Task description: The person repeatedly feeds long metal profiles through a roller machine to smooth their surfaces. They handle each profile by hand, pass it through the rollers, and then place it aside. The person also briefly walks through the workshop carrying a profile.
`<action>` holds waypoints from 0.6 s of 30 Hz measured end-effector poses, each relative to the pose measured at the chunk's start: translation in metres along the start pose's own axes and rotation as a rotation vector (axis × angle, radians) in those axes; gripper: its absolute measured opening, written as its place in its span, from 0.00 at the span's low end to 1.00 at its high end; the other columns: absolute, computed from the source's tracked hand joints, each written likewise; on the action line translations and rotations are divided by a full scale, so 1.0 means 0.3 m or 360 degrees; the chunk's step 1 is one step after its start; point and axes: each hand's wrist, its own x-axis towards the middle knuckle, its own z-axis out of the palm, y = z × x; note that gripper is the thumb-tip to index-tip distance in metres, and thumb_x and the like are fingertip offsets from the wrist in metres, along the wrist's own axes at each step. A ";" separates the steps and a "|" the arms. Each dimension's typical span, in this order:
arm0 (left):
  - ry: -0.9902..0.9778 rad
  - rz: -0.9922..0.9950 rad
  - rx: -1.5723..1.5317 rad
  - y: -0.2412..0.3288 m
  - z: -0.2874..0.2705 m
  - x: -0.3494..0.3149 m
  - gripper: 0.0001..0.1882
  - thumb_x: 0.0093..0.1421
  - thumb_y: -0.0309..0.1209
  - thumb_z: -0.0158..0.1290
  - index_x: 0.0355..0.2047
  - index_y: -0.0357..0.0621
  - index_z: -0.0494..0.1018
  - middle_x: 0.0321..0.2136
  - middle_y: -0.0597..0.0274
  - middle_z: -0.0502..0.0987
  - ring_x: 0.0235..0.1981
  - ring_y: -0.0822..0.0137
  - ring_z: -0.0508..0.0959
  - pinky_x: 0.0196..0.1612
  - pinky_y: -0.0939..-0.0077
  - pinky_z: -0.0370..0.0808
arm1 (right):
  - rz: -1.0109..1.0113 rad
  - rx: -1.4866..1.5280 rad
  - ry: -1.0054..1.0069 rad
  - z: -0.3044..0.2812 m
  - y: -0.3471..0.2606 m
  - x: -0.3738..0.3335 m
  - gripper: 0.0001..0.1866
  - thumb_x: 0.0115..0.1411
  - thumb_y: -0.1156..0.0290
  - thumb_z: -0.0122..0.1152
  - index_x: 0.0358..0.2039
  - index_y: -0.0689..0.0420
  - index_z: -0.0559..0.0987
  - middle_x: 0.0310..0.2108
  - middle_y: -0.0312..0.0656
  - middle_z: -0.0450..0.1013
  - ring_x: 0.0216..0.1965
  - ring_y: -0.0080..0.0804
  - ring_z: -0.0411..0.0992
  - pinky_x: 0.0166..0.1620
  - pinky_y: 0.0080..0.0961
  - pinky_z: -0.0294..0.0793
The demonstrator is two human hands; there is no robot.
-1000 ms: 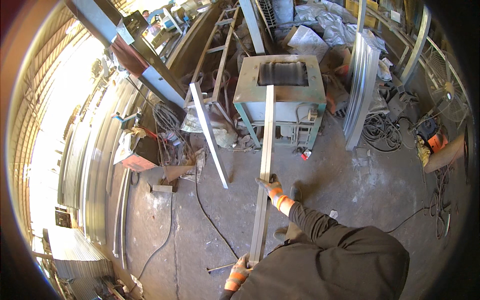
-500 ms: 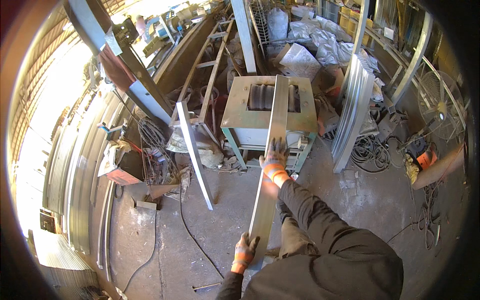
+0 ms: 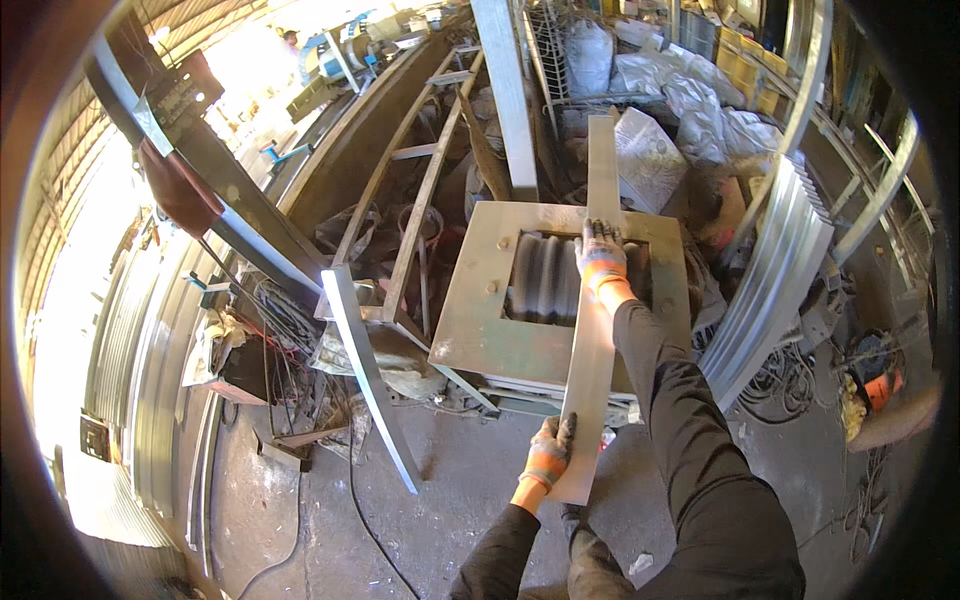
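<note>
A long flat silver metal bar (image 3: 592, 375) lies lengthwise across the top of a boxy green-grey machine (image 3: 468, 310), its near end reaching out towards me. Within the machine's square opening shows a ribbed dark roller (image 3: 541, 278), partly covered by the bar. My left hand (image 3: 549, 450), in a grey and orange glove, is closed on the bar's left edge close to its near end. Farther along, above the opening, my right hand (image 3: 603, 262) in a matching glove holds the bar from on top, fingers pointing away over it. The bar's underside is hidden.
A narrow metal strip (image 3: 370, 380) leans left of the machine, by a ladder-like frame (image 3: 415, 190). Stacked ribbed metal profiles (image 3: 770, 285) stand at the right. Long profiles (image 3: 150, 370) lie far left. A cable (image 3: 362, 510) crosses the floor. White sacks (image 3: 690, 120) are heaped behind.
Both hands and the bar have moved forward over the machine. My right hand went from the machine's near edge to above the opening. The view has moved closer to the machine.
</note>
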 end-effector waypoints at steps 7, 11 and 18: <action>0.0011 -0.0229 -0.0003 -0.080 -0.003 -0.230 0.30 0.80 0.56 0.56 0.57 0.38 0.81 0.45 0.38 0.89 0.50 0.40 0.88 0.55 0.51 0.82 | -0.0137 -0.0136 0.0049 -0.029 -0.032 -0.244 0.34 0.81 0.52 0.43 0.80 0.55 0.70 0.83 0.49 0.63 0.84 0.50 0.58 0.84 0.58 0.47; 0.0037 -0.0246 0.0023 -0.163 -0.052 -0.591 0.32 0.80 0.58 0.55 0.60 0.38 0.80 0.47 0.39 0.89 0.52 0.42 0.89 0.56 0.53 0.82 | -0.0118 -0.0089 0.0080 -0.142 -0.084 -0.595 0.33 0.78 0.53 0.49 0.78 0.54 0.72 0.81 0.48 0.65 0.82 0.49 0.60 0.81 0.69 0.50; 0.0007 -0.0341 0.0090 -0.473 -0.176 -1.319 0.28 0.80 0.54 0.57 0.59 0.39 0.81 0.43 0.44 0.89 0.45 0.52 0.88 0.51 0.56 0.83 | -0.0017 -0.0020 -0.0311 -0.317 -0.222 -1.364 0.41 0.75 0.50 0.50 0.84 0.50 0.63 0.88 0.45 0.50 0.87 0.49 0.48 0.78 0.73 0.56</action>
